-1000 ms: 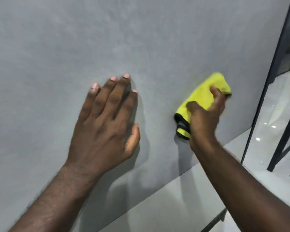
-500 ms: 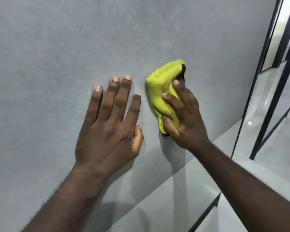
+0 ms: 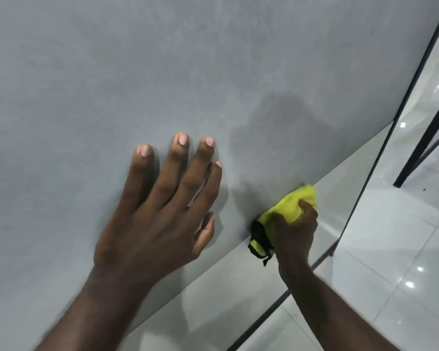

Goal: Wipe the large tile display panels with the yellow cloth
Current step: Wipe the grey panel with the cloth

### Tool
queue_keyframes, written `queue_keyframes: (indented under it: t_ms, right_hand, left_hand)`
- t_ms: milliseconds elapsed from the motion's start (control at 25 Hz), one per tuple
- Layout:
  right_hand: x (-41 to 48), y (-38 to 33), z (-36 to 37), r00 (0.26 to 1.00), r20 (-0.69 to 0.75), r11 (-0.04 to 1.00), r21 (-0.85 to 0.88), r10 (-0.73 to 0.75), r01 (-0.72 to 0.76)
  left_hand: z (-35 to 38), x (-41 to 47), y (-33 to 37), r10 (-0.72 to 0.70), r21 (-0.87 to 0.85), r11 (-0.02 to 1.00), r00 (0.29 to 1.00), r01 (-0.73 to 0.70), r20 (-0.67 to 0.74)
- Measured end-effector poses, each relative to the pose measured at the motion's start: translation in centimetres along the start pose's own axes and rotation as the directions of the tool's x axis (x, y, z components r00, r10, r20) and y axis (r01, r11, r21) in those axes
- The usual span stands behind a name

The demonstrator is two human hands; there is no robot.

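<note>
left hand (image 3: 152,224) on panel (image 3: 162,72), cloth (image 3: 289,206) right

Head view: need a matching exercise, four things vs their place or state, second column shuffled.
1 left hand
2 right hand
3 yellow cloth
4 black post

A bunched at the grey panel lower edge
B stands on the glossy floor, far right
C flat on the panel, fingers spread
D grips the cloth

Pairs: 1-C, 2-D, 3-A, 4-B
</note>
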State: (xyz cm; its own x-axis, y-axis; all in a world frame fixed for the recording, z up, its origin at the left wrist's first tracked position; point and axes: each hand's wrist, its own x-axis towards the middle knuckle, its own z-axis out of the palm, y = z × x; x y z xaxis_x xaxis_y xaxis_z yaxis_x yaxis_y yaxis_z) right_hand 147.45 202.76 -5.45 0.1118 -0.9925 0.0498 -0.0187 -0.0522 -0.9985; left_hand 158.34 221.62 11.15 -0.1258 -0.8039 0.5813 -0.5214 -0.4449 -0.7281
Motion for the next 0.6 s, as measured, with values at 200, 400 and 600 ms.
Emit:
queue_keyframes:
  t_ms: [200,400,600]
  right_hand:
    - [1.2,1.3,-0.4,0.997,0.008,0.989,-0.122,-0.077,0.078]
    - [0.9,-4.7,-1.0,0.907,0.016,0.907,0.001,-0.42,0.42]
    - [0.1,-13.6,2.0,0.942,-0.096,0.931,0.148,-0.321,0.332]
  left_hand:
    - [0.2,-0.1,0.2,-0.005,0.043,0.999,1.0,0.006,-0.03]
    - [-0.6,0.5,-0.4,-0.026,-0.069,0.997,0.999,0.025,-0.021]
    - [-3.9,-1.4,-4.3,-0.255,-0.195,0.951,0.965,0.239,-0.058]
